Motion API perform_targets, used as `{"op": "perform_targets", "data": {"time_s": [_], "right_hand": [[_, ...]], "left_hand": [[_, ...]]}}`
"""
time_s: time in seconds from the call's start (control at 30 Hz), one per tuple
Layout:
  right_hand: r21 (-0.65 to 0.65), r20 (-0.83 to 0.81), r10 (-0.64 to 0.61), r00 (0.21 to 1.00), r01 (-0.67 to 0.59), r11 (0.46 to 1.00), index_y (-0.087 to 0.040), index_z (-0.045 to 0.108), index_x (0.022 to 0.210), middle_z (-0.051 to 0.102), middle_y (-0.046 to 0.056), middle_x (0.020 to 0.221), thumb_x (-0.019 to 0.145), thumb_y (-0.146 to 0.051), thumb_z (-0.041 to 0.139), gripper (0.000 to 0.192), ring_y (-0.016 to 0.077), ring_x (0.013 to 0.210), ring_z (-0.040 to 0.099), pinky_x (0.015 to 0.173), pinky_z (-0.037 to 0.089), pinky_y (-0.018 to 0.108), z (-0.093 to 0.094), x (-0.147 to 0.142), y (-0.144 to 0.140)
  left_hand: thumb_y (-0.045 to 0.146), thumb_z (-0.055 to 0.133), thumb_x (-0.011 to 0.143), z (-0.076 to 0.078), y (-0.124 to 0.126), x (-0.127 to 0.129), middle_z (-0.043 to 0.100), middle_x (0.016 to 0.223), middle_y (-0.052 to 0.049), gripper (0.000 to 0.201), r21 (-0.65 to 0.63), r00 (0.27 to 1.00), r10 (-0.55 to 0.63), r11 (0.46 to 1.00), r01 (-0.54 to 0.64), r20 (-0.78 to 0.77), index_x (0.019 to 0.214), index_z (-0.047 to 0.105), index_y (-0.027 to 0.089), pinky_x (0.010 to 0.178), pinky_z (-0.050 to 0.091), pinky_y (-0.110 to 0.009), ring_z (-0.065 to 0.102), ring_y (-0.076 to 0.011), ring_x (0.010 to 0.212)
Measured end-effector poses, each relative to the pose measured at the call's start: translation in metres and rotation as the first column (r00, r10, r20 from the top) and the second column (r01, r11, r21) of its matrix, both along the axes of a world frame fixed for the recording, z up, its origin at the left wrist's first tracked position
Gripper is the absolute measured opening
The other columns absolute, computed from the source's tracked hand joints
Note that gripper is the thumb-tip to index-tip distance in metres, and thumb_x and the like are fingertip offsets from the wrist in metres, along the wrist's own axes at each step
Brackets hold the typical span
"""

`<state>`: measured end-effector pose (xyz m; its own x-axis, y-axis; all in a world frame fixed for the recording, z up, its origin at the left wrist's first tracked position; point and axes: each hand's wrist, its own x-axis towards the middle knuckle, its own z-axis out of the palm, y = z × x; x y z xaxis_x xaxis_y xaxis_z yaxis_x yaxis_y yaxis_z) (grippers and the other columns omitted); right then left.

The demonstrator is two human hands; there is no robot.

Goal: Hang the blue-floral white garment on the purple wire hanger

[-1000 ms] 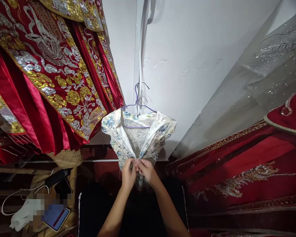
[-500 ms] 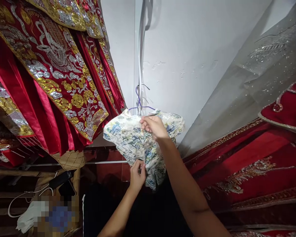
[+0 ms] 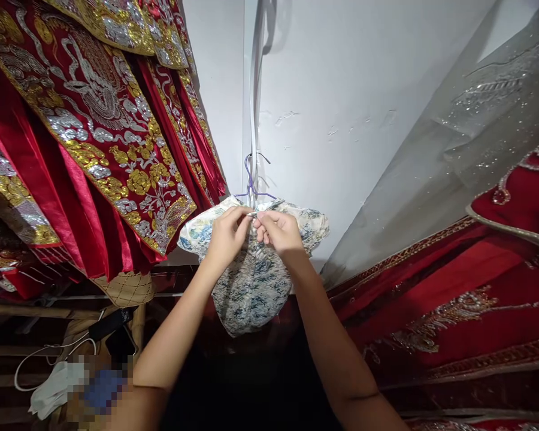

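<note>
A white garment with a blue, green and yellow floral print point(image 3: 251, 293) hangs on a purple hanger point(image 3: 250, 182) by the wall. At the middle of its neckline my left hand point(image 3: 230, 232) is closed in a pinch on the fabric edge. Right beside it, fingertips nearly touching, my right hand point(image 3: 278, 232) pinches the same edge. Whether a small fastener sits between the fingertips is too small to tell. Below the hands, the front of the garment drops loosely to a rounded bottom. Parts of both shoulders show beyond my hands.
Red robes with gold and silver embroidery point(image 3: 139, 173) hang at the left. More red beaded garments point(image 3: 458, 287) and a sheer sparkling cloth point(image 3: 489, 120) line the right. A bamboo stand point(image 3: 139, 326) at lower left bears a phone point(image 3: 120, 346) and a white cable point(image 3: 22, 371).
My left hand has let go of the garment's lower front and moved up to the neckline beside my right hand. The garment's front now hangs smoother and wider; my right hand has barely moved.
</note>
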<state>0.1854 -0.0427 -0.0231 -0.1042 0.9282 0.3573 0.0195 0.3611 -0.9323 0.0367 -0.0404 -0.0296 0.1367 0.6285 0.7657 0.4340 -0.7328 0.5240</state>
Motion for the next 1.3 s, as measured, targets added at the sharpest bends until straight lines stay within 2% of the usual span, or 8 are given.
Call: {"op": "perform_targets", "data": {"time_s": [0.3,0.5,0.57,0.73,0.9,1.07,1.2,1.3], "right_hand": [[-0.098,0.162,-0.016,0.987,0.033,0.995,-0.019,0.062,0.069,0.056,-0.001,0.054,0.090,-0.052,0.052,0.040,0.0122,0.048,0.045,0.050,0.033,0.026,-0.107,-0.002,0.009],[-0.201,0.039,0.080,0.996,-0.071,0.977,-0.019,0.061,0.065,0.054,-0.001,0.050,0.089,-0.045,0.055,0.036,0.0126,0.048,0.047,0.052,0.036,0.025,-0.133,-0.005,-0.030],[-0.242,-0.006,0.086,0.996,-0.085,0.967,-0.019,0.059,0.062,0.053,-0.001,0.048,0.088,-0.042,0.056,0.035,0.0127,0.047,0.047,0.050,0.036,0.025,-0.140,-0.005,-0.040],[-0.338,0.059,0.147,0.987,-0.119,0.934,-0.019,0.060,0.059,0.049,-0.001,0.044,0.088,-0.047,0.056,0.041,0.0129,0.044,0.045,0.049,0.036,0.027,-0.165,0.013,-0.050],[-0.258,0.140,-0.028,0.990,0.064,0.964,-0.020,0.069,0.081,0.066,0.006,0.075,0.089,-0.065,0.050,0.050,0.0216,0.077,0.062,0.071,0.049,0.032,-0.164,0.027,-0.042],[-0.293,-0.201,0.294,0.935,-0.343,0.892,-0.024,0.063,0.117,0.069,0.010,0.104,0.090,-0.074,0.035,0.063,0.0255,0.103,0.063,0.088,0.050,0.039,-0.136,0.007,-0.045],[-0.320,-0.035,0.603,0.797,-0.580,0.749,-0.021,0.064,0.114,0.070,0.006,0.100,0.070,-0.047,0.081,0.054,0.0254,0.094,0.065,0.083,0.052,0.036,-0.108,0.009,-0.047],[-0.279,0.224,0.515,0.827,-0.452,0.847,-0.017,0.072,0.091,0.072,0.005,0.082,0.067,-0.029,0.081,0.029,0.0236,0.077,0.066,0.069,0.053,0.033,-0.081,0.024,-0.026]], "left_hand": [[0.027,0.061,0.090,0.007,-0.007,-0.046,0.065,0.089,-0.002,0.012,-0.033,0.938,0.155,0.988,-0.153,0.309,0.094,0.064,0.016,0.079,0.047,-0.025,0.061,-0.0141,0.083],[0.023,0.054,0.089,-0.083,0.009,-0.104,0.064,0.078,-0.002,0.014,-0.401,0.180,0.373,0.902,0.160,0.910,0.081,0.061,0.014,0.079,0.049,-0.022,0.061,-0.0106,0.078],[0.019,0.052,0.087,-0.128,0.002,-0.093,0.064,0.076,-0.004,0.013,-0.472,0.147,0.450,0.856,0.211,0.881,0.079,0.060,0.013,0.075,0.049,-0.024,0.061,-0.0121,0.075],[0.028,0.068,0.076,-0.181,-0.023,-0.040,0.064,0.082,-0.003,0.018,-0.575,0.432,0.425,0.754,0.317,0.795,0.086,0.061,0.015,0.069,0.047,-0.024,0.059,-0.0140,0.074],[0.041,0.062,0.087,-0.129,-0.040,-0.004,0.062,0.091,-0.004,0.022,-0.473,0.758,0.037,0.801,0.367,0.651,0.091,0.061,0.019,0.076,0.047,-0.027,0.058,-0.0167,0.081],[0.039,0.054,0.094,-0.084,-0.056,0.012,0.062,0.109,-0.010,0.022,-0.409,0.936,-0.171,0.865,0.292,0.306,0.096,0.064,0.020,0.095,0.044,-0.036,0.058,-0.0248,0.106],[0.041,0.047,0.097,-0.085,-0.060,-0.011,0.062,0.119,-0.011,0.025,-0.449,0.965,-0.159,0.861,0.240,0.210,0.100,0.063,0.022,0.096,0.046,-0.034,0.058,-0.0237,0.112],[0.044,0.047,0.096,-0.103,-0.069,-0.037,0.068,0.089,-0.006,0.030,-0.526,0.958,-0.236,0.800,0.288,0.166,0.100,0.066,0.022,0.077,0.052,-0.030,0.063,-0.0203,0.083]]}}
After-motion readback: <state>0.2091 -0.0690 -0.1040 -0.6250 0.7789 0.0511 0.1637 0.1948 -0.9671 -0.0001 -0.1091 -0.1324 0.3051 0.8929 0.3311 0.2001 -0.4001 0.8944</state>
